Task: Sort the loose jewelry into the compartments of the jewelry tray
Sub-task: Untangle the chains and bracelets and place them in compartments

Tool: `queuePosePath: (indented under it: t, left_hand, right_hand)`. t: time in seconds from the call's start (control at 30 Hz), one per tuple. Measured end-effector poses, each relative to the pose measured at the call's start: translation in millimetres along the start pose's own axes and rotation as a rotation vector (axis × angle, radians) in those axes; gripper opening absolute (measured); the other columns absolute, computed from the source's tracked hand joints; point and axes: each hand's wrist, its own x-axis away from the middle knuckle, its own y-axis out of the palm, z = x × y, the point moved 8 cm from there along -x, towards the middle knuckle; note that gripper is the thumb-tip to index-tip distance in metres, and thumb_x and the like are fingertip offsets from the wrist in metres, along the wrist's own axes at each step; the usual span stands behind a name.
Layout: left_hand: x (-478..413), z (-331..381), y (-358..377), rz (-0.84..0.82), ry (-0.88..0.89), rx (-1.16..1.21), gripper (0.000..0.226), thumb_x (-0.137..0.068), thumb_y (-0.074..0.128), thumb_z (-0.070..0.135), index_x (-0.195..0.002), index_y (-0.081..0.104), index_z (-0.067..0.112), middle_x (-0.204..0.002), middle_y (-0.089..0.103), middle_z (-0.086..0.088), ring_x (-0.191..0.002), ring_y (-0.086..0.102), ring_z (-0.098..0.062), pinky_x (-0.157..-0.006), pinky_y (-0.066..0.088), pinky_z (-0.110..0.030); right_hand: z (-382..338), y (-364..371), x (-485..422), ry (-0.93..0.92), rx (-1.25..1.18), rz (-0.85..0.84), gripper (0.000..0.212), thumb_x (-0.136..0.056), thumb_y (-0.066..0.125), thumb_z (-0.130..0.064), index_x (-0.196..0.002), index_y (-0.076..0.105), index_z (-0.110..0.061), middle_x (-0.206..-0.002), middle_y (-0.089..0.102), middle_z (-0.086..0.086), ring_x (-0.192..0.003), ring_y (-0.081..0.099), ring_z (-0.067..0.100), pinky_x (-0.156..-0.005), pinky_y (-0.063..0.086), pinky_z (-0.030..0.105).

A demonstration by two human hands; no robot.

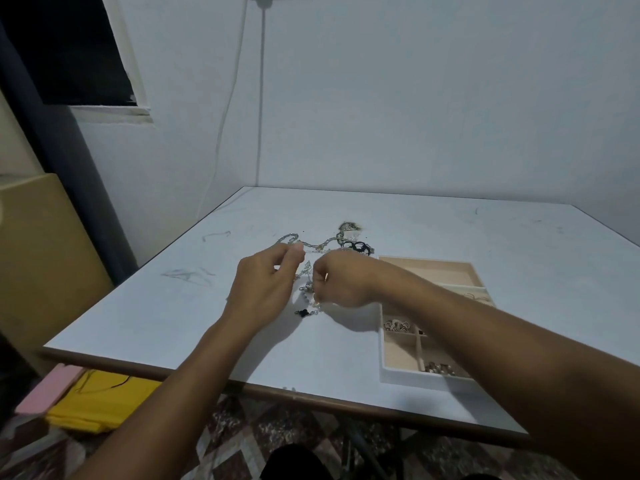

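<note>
A pile of loose chains point(322, 245) lies tangled on the white table point(173, 306), with a black looped piece point(358, 246) at its right end. My left hand point(266, 285) pinches a thin silver chain point(306, 271) between thumb and fingertips. My right hand point(341, 282) pinches the same chain lower down, and its end with a black bead point(303, 312) trails onto the table. The beige jewelry tray point(433, 268) sits to the right, partly behind my right forearm. Small silver pieces point(396, 325) lie in one compartment and more silver pieces point(439, 368) in a front one.
The table's front edge point(242, 386) runs close below my forearms. A pink object point(48, 389) and yellow cloth point(100, 403) lie on the floor at the left. A cable point(225, 116) hangs down the wall behind the table.
</note>
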Motion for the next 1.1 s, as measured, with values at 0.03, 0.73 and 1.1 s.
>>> queuePosePath:
  t: [0.03, 0.73, 1.1]
  left_hand:
    - [1, 2, 3, 0.005, 0.001, 0.039, 0.041, -0.098, 0.04, 0.046, -0.097, 0.071, 0.019, -0.098, 0.07, 0.011, -0.09, 0.062, -0.006, -0.08, 0.047, -0.025]
    - [-6, 10, 55, -0.124, -0.325, 0.725, 0.065, -0.1, 0.021, 0.054, -0.088, 0.069, 0.011, -0.083, 0.075, -0.008, -0.081, 0.067, -0.024, -0.077, 0.047, -0.038]
    - [0, 42, 82, -0.26, -0.323, 0.876, 0.066, -0.098, 0.023, 0.058, -0.094, 0.065, 0.007, -0.075, 0.068, -0.009, -0.064, 0.063, -0.021, -0.07, 0.051, -0.032]
  right_hand:
    - [1, -5, 0, 0.001, -0.025, 0.015, 0.017, -0.091, 0.053, -0.017, -0.096, 0.067, -0.008, -0.102, 0.071, 0.009, -0.096, 0.064, 0.027, -0.088, 0.052, 0.038]
    - [-3, -83, 13, -0.028, -0.122, 0.228, 0.008, -0.085, 0.063, -0.016, -0.081, 0.07, -0.016, -0.082, 0.069, -0.001, -0.069, 0.056, 0.01, -0.056, 0.043, 0.022]
    - [18, -107, 28, -0.021, -0.189, 0.314, 0.006, -0.085, 0.068, -0.018, -0.079, 0.07, -0.016, -0.075, 0.065, -0.008, -0.066, 0.053, 0.002, -0.056, 0.039, 0.019]
